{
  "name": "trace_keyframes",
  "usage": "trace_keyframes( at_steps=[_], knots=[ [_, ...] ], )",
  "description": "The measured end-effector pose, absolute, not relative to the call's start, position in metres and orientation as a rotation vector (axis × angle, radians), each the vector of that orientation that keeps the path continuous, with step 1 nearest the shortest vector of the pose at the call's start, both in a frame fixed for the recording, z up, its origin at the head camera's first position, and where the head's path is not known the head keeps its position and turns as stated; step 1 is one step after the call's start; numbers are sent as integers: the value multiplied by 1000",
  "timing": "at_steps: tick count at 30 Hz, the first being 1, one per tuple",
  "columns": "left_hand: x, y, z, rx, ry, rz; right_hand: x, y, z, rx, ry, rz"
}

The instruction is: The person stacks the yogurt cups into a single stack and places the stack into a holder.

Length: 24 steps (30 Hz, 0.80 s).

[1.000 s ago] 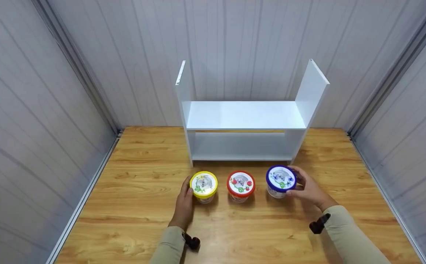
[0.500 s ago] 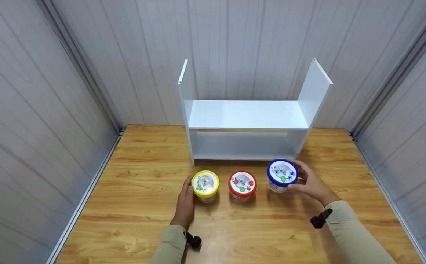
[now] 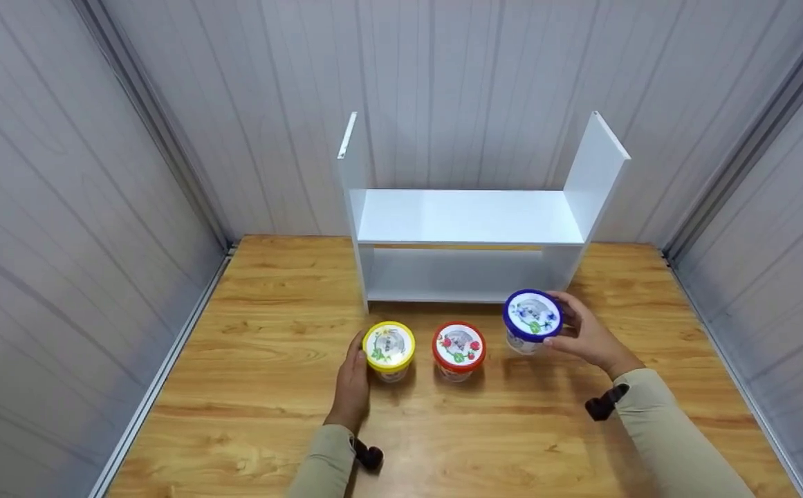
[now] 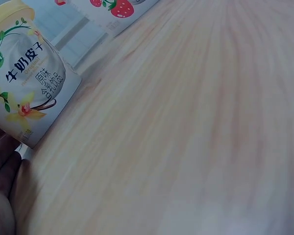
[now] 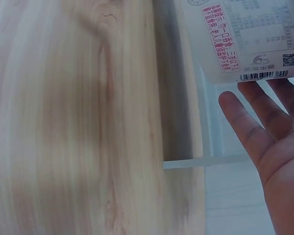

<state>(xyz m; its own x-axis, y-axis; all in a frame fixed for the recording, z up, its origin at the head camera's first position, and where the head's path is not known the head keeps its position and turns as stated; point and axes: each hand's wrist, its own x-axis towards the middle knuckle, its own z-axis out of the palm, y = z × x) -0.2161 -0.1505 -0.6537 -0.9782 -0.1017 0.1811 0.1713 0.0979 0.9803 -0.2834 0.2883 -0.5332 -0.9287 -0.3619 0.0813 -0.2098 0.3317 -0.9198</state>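
Three lidded paper cups stand out in the head view. My right hand (image 3: pixel 589 340) grips the blue-lidded cup (image 3: pixel 532 315) by its right side, holding it above the table in front of the shelf. In the right wrist view the cup's white wall (image 5: pixel 245 36) shows small print and a barcode, with fingertips (image 5: pixel 230 101) at its lower edge. My left hand (image 3: pixel 351 386) rests against the left side of the yellow-lidded cup (image 3: pixel 389 346), which stands on the table. Between these two stands the red-lidded cup (image 3: pixel 458 347), untouched.
A white two-tier shelf (image 3: pixel 470 216) with tall side panels stands at the back of the wooden table (image 3: pixel 270 360), just behind the cups. Pale panelled walls (image 3: pixel 290 104) enclose the table at the back and both sides.
My right hand has raised the blue-lidded cup and moved it back toward the shelf. The left hand stays beside the yellow-lidded cup; the view has shifted slightly.
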Motion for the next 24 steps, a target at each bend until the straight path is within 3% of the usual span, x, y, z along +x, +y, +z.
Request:
trace_keyframes(
  at_steps=[7, 16, 24],
  knots=[
    [-217, -151, -652, -101, -2152, -2005, -287, 285, -528, -564, 2441, -1668],
    [-202, -148, -622, -89, -2140, -2055, -290, 281, -521, -602, 2466, -1634],
    [-211, -149, -642, -69, -2144, -2020, -292, 280, -515, -617, 2477, -1615]
  ],
)
